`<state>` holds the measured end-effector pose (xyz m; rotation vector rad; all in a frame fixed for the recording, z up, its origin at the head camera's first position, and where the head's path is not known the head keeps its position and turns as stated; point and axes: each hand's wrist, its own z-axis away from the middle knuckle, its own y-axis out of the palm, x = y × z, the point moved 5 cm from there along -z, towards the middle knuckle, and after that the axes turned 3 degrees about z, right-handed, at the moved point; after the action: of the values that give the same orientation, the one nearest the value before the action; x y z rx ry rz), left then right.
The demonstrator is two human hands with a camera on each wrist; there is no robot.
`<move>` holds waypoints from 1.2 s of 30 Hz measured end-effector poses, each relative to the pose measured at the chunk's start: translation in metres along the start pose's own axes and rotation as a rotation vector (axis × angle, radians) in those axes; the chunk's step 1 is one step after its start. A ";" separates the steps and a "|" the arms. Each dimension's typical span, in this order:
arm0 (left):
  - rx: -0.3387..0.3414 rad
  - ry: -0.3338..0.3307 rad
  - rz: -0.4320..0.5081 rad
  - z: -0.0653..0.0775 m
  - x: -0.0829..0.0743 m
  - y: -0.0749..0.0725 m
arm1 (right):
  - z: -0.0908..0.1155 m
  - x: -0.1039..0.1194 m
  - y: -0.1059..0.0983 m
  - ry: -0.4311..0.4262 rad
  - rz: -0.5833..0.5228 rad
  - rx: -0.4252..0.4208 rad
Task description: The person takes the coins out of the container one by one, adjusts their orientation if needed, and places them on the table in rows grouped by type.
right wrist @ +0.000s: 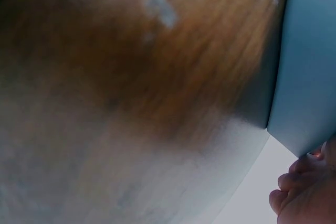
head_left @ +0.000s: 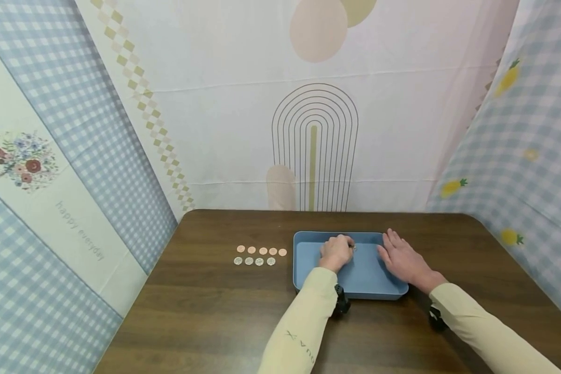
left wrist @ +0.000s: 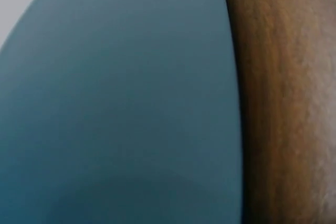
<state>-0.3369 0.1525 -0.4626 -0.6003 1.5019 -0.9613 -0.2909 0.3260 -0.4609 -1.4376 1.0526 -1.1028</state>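
Note:
My left hand (head_left: 336, 253) reaches over the blue tray (head_left: 304, 259), fingers curled, pinching a small shiny coin (head_left: 354, 248) that is mostly hidden by the fingertips. Flat on the tray's right rim rests my right hand (head_left: 404, 261), its fingers straight and pointing to the far side. In the right wrist view, fingertips (right wrist: 289, 182) show at the tray's outer wall (right wrist: 310, 66). The tray's side (left wrist: 126, 98) fills most of the left wrist view, where no fingers appear.
Left of the tray, a row of several copper coins (head_left: 263, 251) lies behind a row of several silver coins (head_left: 259, 262) on the brown wooden table (head_left: 205, 311). A patterned white cloth (head_left: 224, 140) hangs behind the table's far edge, with checked cloths at both sides.

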 end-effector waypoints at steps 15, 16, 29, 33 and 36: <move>0.097 -0.059 -0.029 0.001 -0.006 -0.006 | 0.000 0.000 -0.001 0.006 0.010 -0.003; 0.104 -0.065 -0.023 0.001 -0.006 -0.006 | 0.000 0.000 -0.001 0.008 0.009 0.000; 0.078 -0.040 0.111 0.006 0.001 -0.007 | -0.001 0.000 -0.001 0.002 0.022 0.012; 0.057 -0.044 0.147 0.008 0.003 -0.009 | -0.001 -0.002 0.000 -0.004 0.021 0.013; 0.045 -0.034 0.172 0.010 0.004 -0.012 | -0.001 -0.002 0.000 -0.007 0.020 0.008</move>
<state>-0.3296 0.1403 -0.4549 -0.4450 1.4728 -0.8459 -0.2924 0.3280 -0.4610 -1.4208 1.0546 -1.0863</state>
